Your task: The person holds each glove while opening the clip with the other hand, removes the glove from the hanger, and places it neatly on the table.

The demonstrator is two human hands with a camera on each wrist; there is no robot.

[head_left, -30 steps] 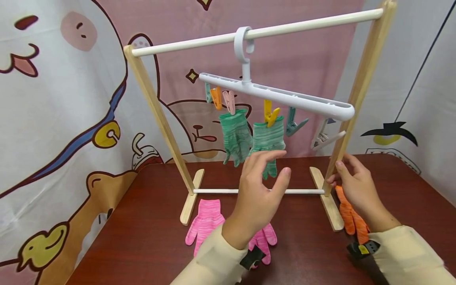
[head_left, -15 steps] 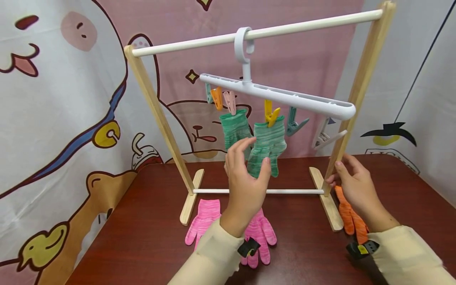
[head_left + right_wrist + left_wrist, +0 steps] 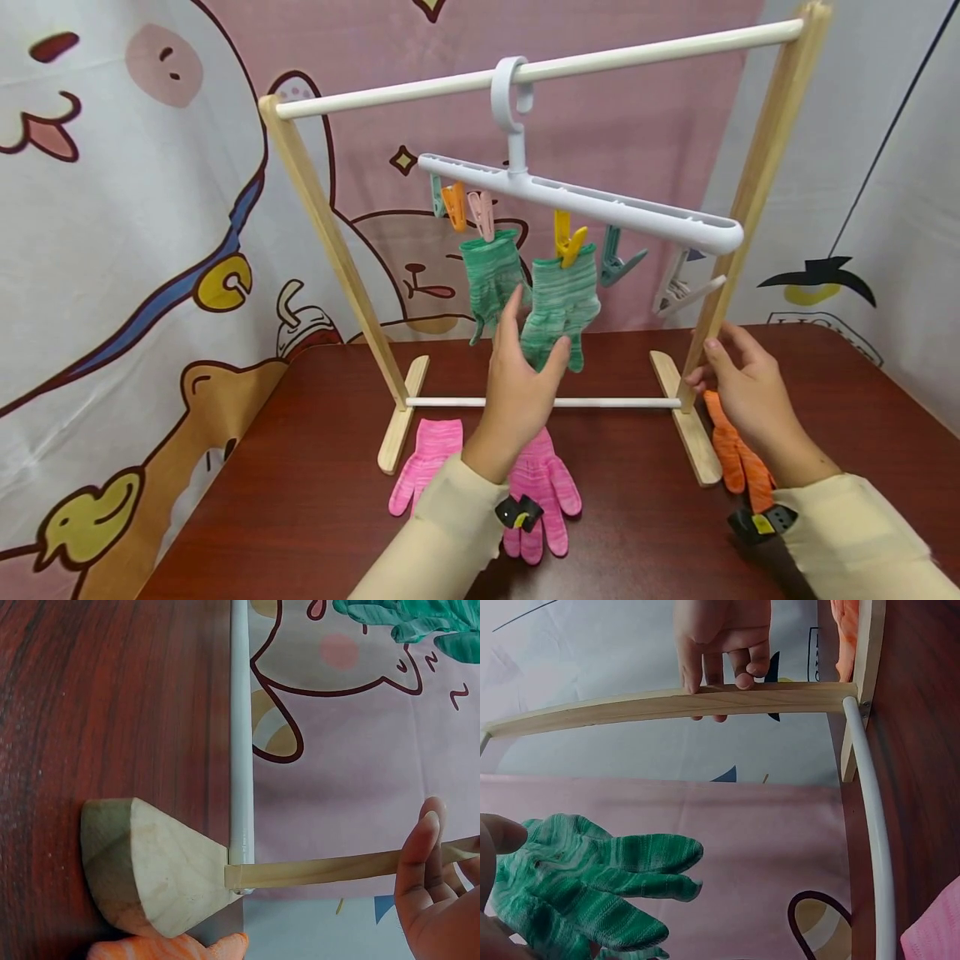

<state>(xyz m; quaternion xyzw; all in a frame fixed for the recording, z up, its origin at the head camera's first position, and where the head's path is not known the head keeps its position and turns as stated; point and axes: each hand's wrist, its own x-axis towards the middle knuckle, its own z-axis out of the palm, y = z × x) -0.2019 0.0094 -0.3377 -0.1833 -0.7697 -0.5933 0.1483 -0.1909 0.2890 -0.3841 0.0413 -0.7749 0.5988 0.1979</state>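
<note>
My left hand (image 3: 517, 396) is at the lower part of a green striped glove (image 3: 566, 292), its thumb in front and its fingers extended at the glove's left side. That glove hangs cuff up from a yellow clothespin (image 3: 567, 240). To its left, a second green glove (image 3: 489, 271) hangs from a pink clothespin (image 3: 482, 217). Both clothespins belong to a white clip hanger (image 3: 600, 207). My right hand (image 3: 750, 392) grips the right wooden post (image 3: 765, 167) of the drying rack low down, thumb on one side and fingers on the other (image 3: 431, 877).
The hanger hooks over the rack's white top rod (image 3: 660, 57). Other clothespins on it, such as a blue one (image 3: 618, 258), hold nothing. Pink gloves (image 3: 547, 492) lie in front on the brown table (image 3: 637, 533). An orange glove (image 3: 738, 454) lies beside the right foot (image 3: 693, 433).
My left hand has moved left and turned in toward the right green glove, whose fingers have shifted slightly. My right hand stays on the post.
</note>
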